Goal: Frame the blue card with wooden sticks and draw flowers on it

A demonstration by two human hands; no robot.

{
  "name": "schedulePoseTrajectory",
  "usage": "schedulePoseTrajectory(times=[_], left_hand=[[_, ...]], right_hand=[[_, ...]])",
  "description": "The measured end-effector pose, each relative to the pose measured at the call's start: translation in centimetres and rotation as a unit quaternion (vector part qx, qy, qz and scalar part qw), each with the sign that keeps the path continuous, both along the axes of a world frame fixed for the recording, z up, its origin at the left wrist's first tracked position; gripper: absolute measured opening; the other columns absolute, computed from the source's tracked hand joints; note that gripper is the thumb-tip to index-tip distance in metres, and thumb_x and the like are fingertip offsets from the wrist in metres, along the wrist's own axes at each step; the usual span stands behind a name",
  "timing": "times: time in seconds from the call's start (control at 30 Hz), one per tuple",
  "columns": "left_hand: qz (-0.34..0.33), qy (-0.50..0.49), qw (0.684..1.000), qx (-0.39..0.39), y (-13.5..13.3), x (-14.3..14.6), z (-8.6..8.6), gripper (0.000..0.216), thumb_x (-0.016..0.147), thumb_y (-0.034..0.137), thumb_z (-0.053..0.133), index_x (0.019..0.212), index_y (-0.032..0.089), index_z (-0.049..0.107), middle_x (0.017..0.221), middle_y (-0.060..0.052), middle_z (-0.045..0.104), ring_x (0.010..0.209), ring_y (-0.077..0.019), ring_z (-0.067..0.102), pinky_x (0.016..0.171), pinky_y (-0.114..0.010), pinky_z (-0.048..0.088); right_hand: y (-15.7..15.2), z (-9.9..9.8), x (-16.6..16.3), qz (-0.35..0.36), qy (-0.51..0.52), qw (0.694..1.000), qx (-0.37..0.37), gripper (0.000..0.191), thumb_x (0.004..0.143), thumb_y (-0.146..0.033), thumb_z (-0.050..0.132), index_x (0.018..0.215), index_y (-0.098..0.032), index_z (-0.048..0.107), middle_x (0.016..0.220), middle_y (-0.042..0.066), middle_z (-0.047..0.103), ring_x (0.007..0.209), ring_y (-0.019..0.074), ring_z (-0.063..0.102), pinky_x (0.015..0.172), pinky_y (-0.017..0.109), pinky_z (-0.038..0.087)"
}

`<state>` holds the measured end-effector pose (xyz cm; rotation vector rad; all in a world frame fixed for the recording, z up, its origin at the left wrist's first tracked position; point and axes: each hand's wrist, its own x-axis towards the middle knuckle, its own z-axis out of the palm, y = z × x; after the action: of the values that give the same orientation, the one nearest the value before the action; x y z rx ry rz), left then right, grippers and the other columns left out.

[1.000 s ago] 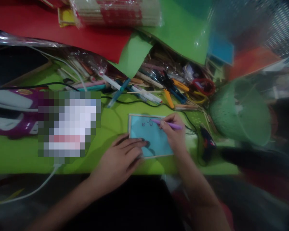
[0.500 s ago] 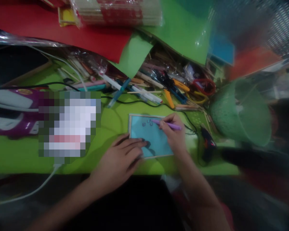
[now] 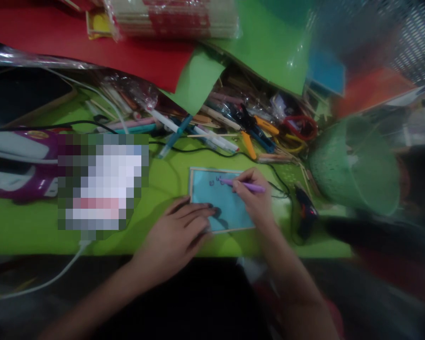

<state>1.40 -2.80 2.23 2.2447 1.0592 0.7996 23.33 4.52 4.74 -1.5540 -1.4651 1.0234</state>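
Observation:
A sheet of blue card (image 3: pixel 232 215) edged with thin wooden strips lies flat on the green tabletop. Small dark drawn marks (image 3: pixel 211 182) show near its top; from here they look like little faces or letters. My right hand (image 3: pixel 258 200) grips a purple pen (image 3: pixel 228 182) in a writing hold, its tip down at these marks. With fingers stretched out, my left hand (image 3: pixel 180 231) rests over the card's lower left edge and holds nothing. Part of the card's left strip and bottom edge is hidden under it.
A blurred-out phone-like device (image 3: pixel 104 189) with a white cable sits left, beside a purple-and-white appliance (image 3: pixel 21 165). Behind the card lie pens, sticks and orange-handled pliers (image 3: pixel 248 144). A green bin (image 3: pixel 354 165) and a black-red glue-gun-like tool (image 3: pixel 304 212) stand right.
The pen tip has shifted slightly left and down among the marks, with my right hand moving a little along with it. My left hand and the card stay put.

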Motion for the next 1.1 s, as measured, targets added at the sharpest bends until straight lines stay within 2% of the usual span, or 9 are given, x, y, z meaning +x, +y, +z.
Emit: schedulePoseTrajectory(times=[0.3,0.7,1.1], left_hand=[[-0.001,0.004,1.000,0.001,0.12,0.08,0.22,0.016,0.108,0.030,0.050,0.104,0.022,0.064,0.126,-0.004,0.078,0.121,-0.0214,0.071,0.116,-0.047,0.042],[-0.005,0.004,1.000,-0.001,-0.06,-0.04,0.01,0.014,0.108,0.029,0.051,0.105,0.022,0.062,0.128,-0.004,0.077,0.122,-0.0217,0.071,0.115,-0.049,0.041],[0.000,-0.007,1.000,-0.005,0.09,0.07,0.27,0.014,0.106,0.027,0.053,0.103,0.021,0.065,0.126,-0.005,0.078,0.120,-0.0226,0.071,0.115,-0.050,0.044]], right_hand=[[0.01,0.05,-0.01,0.016,0.004,1.000,0.008,0.013,0.080,-0.031,0.069,0.076,-0.023,0.059,0.067,-0.003,0.062,0.062,0.0136,0.056,0.058,0.027,0.045],[0.10,-0.10,-0.01,0.003,-0.004,1.000,0.006,0.012,0.083,-0.031,0.069,0.081,-0.024,0.060,0.073,-0.001,0.066,0.070,0.0155,0.063,0.064,0.029,0.051],[0.08,-0.09,-0.13,0.000,-0.005,1.000,0.004,0.013,0.081,-0.031,0.069,0.078,-0.024,0.059,0.070,-0.003,0.063,0.066,0.0143,0.058,0.062,0.028,0.047]])
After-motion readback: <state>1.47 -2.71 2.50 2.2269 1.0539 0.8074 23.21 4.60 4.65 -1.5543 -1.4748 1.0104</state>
